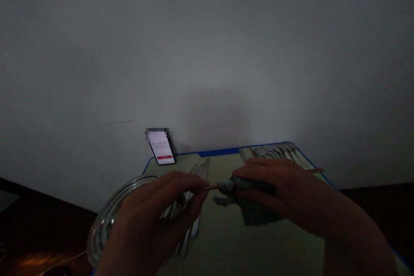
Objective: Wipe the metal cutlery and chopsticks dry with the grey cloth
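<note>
Over the pale table top, my left hand [161,207] pinches the end of a thin brown stick-like piece [211,187] between thumb and fingertips. Wrapped about its other end is a dark checked cloth [258,213], gripped by my right hand [274,181]. The cloth and my right fingers hide the rest of the piece, so its kind does not show. Several table knives [195,228] lie side by side under and just beyond my left hand. A shiny metal bowl [100,228] stands to the left, partly behind my left hand.
Several spoons and forks [278,151] lie at the table's far right, beside a brown handle [317,170]. A phone [163,148] with a running timer leans on the grey wall [220,51]. Blue trim [223,152] edges the table [223,246].
</note>
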`<state>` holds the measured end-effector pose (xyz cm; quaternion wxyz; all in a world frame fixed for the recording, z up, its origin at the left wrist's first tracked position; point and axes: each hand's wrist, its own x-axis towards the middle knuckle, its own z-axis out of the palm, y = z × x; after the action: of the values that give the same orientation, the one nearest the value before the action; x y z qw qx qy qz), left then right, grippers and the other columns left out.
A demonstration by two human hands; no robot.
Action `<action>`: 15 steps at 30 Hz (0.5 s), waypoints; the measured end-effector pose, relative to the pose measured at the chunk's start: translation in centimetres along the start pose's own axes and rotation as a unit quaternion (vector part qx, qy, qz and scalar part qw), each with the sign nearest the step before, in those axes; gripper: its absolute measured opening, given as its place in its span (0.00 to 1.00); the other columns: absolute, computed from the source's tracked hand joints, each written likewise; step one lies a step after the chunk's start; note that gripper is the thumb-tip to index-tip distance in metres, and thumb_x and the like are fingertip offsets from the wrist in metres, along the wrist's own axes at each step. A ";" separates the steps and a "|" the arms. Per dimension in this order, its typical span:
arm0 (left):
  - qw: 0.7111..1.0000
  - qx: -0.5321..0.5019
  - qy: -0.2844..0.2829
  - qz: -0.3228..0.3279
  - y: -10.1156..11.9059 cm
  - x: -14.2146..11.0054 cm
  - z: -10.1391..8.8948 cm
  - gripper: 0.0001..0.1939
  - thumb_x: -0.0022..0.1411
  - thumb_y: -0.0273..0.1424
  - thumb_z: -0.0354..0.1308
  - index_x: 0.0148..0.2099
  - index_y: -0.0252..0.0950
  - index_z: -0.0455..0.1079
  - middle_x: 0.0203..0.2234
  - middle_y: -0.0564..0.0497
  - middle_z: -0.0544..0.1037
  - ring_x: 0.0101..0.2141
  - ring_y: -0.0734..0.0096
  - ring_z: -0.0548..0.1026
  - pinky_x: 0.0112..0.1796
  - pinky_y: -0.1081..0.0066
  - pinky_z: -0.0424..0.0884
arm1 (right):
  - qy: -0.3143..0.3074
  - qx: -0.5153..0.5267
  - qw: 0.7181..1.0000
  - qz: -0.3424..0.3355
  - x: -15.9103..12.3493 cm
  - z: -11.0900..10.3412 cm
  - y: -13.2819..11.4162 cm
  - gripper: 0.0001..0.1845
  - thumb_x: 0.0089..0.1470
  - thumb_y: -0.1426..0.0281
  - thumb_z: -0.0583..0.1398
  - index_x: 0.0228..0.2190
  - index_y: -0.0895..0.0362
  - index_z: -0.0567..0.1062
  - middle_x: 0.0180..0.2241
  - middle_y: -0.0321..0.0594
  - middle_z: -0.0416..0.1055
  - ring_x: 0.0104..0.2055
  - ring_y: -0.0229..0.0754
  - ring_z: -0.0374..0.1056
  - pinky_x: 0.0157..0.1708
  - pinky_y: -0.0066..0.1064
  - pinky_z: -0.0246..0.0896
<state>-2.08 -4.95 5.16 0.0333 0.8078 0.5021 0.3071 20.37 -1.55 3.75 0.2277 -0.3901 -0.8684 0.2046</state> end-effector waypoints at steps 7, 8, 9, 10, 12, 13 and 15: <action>0.995 -0.008 -0.071 0.063 0.4 0.1 1.7 0.06 0.62 0.30 0.52 0.35 0.39 0.70 0.28 0.54 0.77 0.27 0.74 0.74 0.28 0.75 0.68 | -0.029 0.002 1.000 -0.008 0.4 0.7 -1.1 0.09 0.56 0.63 0.55 0.33 0.52 0.73 0.31 0.33 0.71 0.31 0.36 0.66 0.30 0.27 0.53; 0.995 -0.003 -0.087 0.057 0.4 0.1 1.8 0.06 0.62 0.29 0.51 0.35 0.39 0.69 0.27 0.54 0.76 0.26 0.74 0.73 0.28 0.74 0.67 | -0.031 0.003 0.999 -0.009 0.5 0.9 -1.4 0.09 0.56 0.63 0.55 0.32 0.53 0.73 0.30 0.33 0.72 0.31 0.36 0.66 0.29 0.27 0.53; 0.993 -0.004 -0.103 0.050 0.3 0.1 1.7 0.07 0.62 0.29 0.50 0.34 0.39 0.68 0.27 0.54 0.76 0.26 0.74 0.73 0.28 0.75 0.67 | -0.032 0.004 0.999 -0.012 0.6 1.1 -1.6 0.10 0.57 0.62 0.54 0.32 0.53 0.73 0.31 0.34 0.72 0.31 0.36 0.66 0.30 0.27 0.53; 0.992 -0.012 -0.114 0.044 0.2 0.1 1.5 0.07 0.63 0.29 0.49 0.34 0.39 0.68 0.28 0.53 0.75 0.27 0.74 0.73 0.28 0.75 0.67 | -0.035 0.005 0.999 -0.016 0.7 1.1 -1.7 0.11 0.57 0.62 0.54 0.32 0.53 0.73 0.31 0.34 0.72 0.32 0.36 0.66 0.30 0.27 0.53; 0.992 -0.035 -0.119 0.033 -0.5 -0.1 0.8 0.08 0.63 0.29 0.48 0.34 0.39 0.67 0.28 0.53 0.75 0.27 0.74 0.72 0.28 0.76 0.67 | -0.038 0.013 0.999 -0.022 0.8 1.1 -1.5 0.11 0.57 0.62 0.53 0.34 0.53 0.73 0.32 0.35 0.73 0.34 0.38 0.67 0.33 0.28 0.55; 0.992 -0.044 -0.114 0.024 -1.0 -0.2 0.2 0.08 0.63 0.30 0.48 0.34 0.39 0.67 0.28 0.53 0.75 0.27 0.74 0.72 0.28 0.76 0.68 | -0.037 0.019 0.999 -0.018 0.8 0.9 -1.1 0.11 0.57 0.62 0.53 0.35 0.52 0.74 0.33 0.35 0.74 0.35 0.38 0.68 0.34 0.29 0.55; 0.996 -0.046 -0.079 -0.003 -2.2 -0.7 -0.9 0.06 0.61 0.31 0.49 0.34 0.40 0.68 0.29 0.54 0.76 0.29 0.73 0.73 0.31 0.76 0.70 | -0.035 0.035 0.999 0.005 0.6 0.4 0.2 0.12 0.56 0.62 0.54 0.37 0.51 0.75 0.35 0.36 0.74 0.36 0.39 0.68 0.35 0.30 0.57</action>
<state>-4.48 -4.69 4.78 0.1108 0.8254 0.4860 0.2650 19.90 -1.09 3.49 0.2094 -0.3787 -0.8663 0.2496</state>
